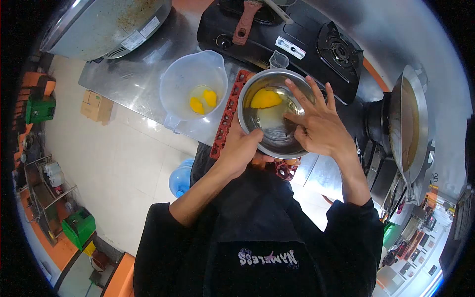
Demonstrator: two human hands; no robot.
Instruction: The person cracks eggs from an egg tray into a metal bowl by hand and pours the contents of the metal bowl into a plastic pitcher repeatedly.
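Observation:
My left hand grips the near left rim of a steel mixing bowl, its thumb over the edge. Inside the bowl lie orange-yellow egg yolk and clear egg white. Over the right side of the bowl is my right hand, with three fingers spread upward. Its index finger and thumb point down into the bowl, slightly apart, and nothing shows between them. Beneath the bowl is a red egg tray, mostly covered. To the left stands a translucent plastic jug with yolks in it.
A black gas stove with a brown-handled pan lies beyond the bowl. A small clear measuring cup stands by the bowl's far rim. At right is a large wok; a big grey pot sits far left on the steel counter.

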